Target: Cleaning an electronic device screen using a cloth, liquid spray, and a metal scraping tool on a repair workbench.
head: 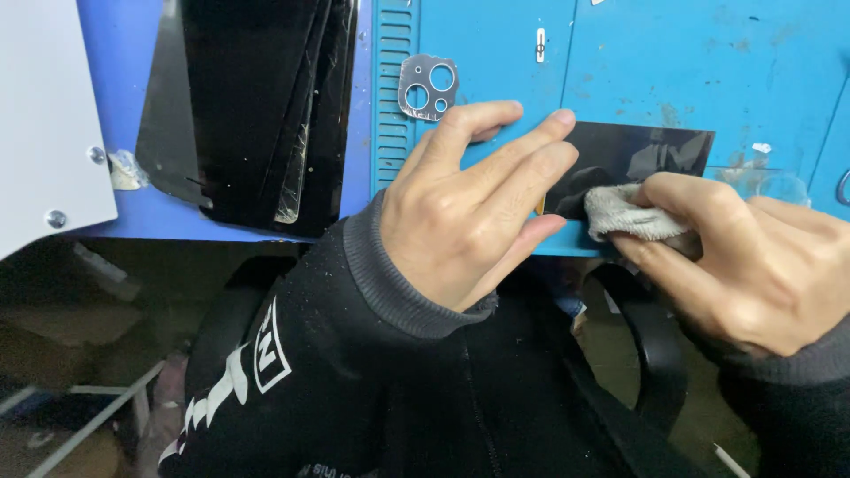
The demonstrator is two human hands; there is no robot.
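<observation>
One glossy black rectangular panel [637, 155] lies flat on the blue mat [708, 62] that covers the bench, close to the bench's near edge and about midway along the part in view. Two hands work on it. The left hand [469, 204] lies palm down over the panel's left end, its fingers [522, 159] stretched out, close together and pressing flat; they hold nothing, only pinning the panel to the mat. The right hand [761, 265] comes in from the right near corner, its fingers [682, 199] curled and pinched shut on one small grey-white cloth [629, 217], which touches the panel's near edge.

One small metal plate with three round holes [428, 86] lies on the mat toward the far edge, just beyond the left hand's fingertips and apart from them. One small pale clip-like piece [540, 44] lies farther back on the mat. At the left end of the bench, a stack of dark glossy sheets [257, 106] leans overlapping one another; at least three edges show, though the exact number cannot be told. Beside the stack stands one white panel with two screws [49, 115], at the bench's left corner.
</observation>
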